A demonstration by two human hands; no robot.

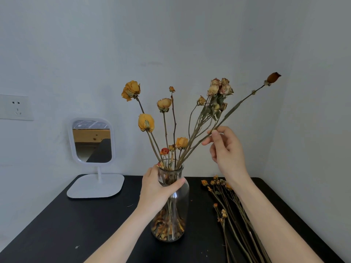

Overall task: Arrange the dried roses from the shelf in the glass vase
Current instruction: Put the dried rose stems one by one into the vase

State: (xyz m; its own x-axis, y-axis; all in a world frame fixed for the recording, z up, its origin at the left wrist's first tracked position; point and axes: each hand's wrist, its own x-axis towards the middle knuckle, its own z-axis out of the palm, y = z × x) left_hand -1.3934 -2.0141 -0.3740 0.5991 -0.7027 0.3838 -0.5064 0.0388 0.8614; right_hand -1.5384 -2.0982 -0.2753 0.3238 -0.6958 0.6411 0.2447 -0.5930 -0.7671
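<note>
Dried roses (164,104) in glass vase (180,205) on black worktop (76,224), mirror (93,141) at ten o'clock; left fingers (178,183) grip vase neck, right fingers (215,135) pinch stem (236,107).

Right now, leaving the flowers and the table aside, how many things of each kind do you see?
Glass vase: 1
Mirror: 1
Wall socket: 1
Hands: 2, left hand and right hand
Total: 5
</note>
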